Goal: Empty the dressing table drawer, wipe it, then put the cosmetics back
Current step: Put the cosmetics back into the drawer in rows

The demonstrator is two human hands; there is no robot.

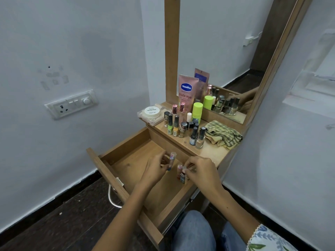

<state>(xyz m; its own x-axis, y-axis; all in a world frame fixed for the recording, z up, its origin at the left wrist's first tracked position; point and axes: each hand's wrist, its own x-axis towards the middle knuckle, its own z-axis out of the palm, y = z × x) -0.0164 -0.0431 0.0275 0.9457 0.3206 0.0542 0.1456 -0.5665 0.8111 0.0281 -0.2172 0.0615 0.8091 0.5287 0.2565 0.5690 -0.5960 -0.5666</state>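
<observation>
- Drawer [126, 158] is pulled out in front of me, nearly bare: wood floor showing under and ahead of both hands.
- My left hand [155, 168] has fingers curled round a slim clear-capped tube [171, 160], held tilted just over the drawer floor.
- My right hand [201, 171] pinches the top of a small bottle [182, 176] at its fingertips, low in the drawer's right side; a second small bottle [179, 169] stands touching it, just left of those fingers.
- Beyond my right hand, up on the tabletop [213, 153]: cluster of nail polish bottles [181, 127], green-capped bottle [197, 110], Vaseline tube [186, 93], white jar [152, 111].
- Striped cloth [223, 134] lies crumpled further right of the cluster, not in either hand.
- Can't tell from this whether I'm lifting the last items out or setting the first ones back.
- Judgement: cloth bunched and set aside hints wiping is done, so likely early in restocking; most cosmetics are yet to be returned.
</observation>
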